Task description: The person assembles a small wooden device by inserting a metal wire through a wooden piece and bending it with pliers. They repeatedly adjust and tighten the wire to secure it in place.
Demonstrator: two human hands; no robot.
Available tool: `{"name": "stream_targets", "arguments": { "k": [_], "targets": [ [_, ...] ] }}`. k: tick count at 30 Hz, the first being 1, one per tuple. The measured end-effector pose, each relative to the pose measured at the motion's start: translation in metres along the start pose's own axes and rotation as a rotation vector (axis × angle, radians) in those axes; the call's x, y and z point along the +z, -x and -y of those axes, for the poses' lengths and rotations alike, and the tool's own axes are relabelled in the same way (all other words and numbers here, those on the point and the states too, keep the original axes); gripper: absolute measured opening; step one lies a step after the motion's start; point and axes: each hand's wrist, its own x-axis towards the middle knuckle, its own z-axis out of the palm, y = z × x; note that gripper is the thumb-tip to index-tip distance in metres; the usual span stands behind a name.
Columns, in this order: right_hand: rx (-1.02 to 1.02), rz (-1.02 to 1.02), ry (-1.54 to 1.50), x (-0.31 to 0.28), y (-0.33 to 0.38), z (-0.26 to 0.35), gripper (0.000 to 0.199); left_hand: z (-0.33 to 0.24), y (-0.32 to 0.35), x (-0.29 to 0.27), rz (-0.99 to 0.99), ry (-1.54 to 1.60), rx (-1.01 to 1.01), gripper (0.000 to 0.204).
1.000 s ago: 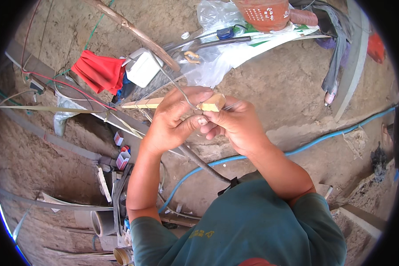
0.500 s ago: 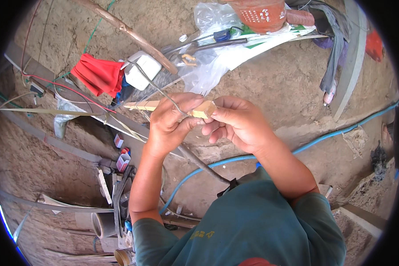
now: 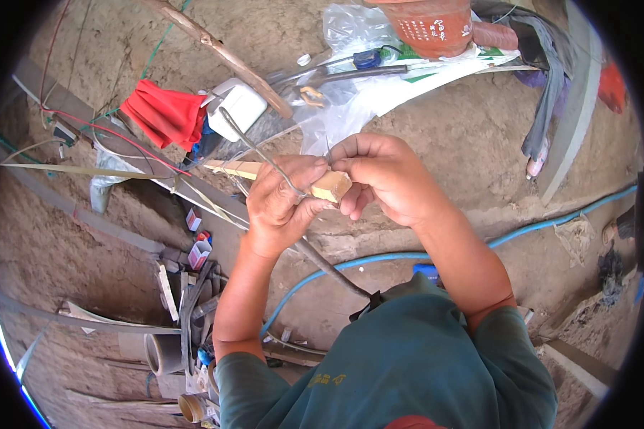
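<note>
My left hand (image 3: 275,204) is wrapped round a squared wooden stick (image 3: 332,187), its pale cut end showing past the thumb and its shaft running off to the left. A thin grey rod or cord (image 3: 254,144) crosses over the back of that hand and bends down beside the stick's end. My right hand (image 3: 390,179) is at the stick's end, thumb and forefinger pinched together, with the other fingers curled below. By its fingertips a short thin wire (image 3: 328,146) sticks up; whether the fingers grip it or the stick I cannot make out.
Ahead are a white plastic jug (image 3: 237,109), a red cloth (image 3: 163,114), a wooden pole (image 3: 225,57) and a brown flowerpot (image 3: 433,28) by plastic sheeting (image 3: 343,114). A blue hose (image 3: 529,227) crosses the ground. Small boxes (image 3: 199,254) and clutter lie at left.
My right hand has shifted up and over the stick's top edge, its fingertips now by the upright wire. The left hand keeps its hold, and more of the stick's end face shows.
</note>
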Motion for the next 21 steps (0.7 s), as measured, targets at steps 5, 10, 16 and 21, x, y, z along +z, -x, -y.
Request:
{"name": "stream_targets", "arguments": {
  "k": [5, 10, 16, 21],
  "targets": [
    [0.031, 0.013, 0.148, 0.0, -0.004, 0.012, 0.022, 0.0, 0.002, 0.0, -0.02, -0.036, -0.007, 0.046],
    [-0.028, 0.021, 0.039, -0.005, 0.002, 0.001, 0.027, -0.003, 0.004, 0.002, -0.023, -0.053, -0.03, 0.043],
    [-0.215, 0.006, 0.168, -0.002, 0.009, 0.001, 0.017, -0.007, 0.004, 0.008, -0.059, -0.035, -0.075, 0.045],
    [-0.235, -0.007, 0.178, -0.003, 0.004, 0.006, 0.012, -0.008, 0.0, 0.008, -0.065, -0.09, -0.035, 0.043]
  ]
}}
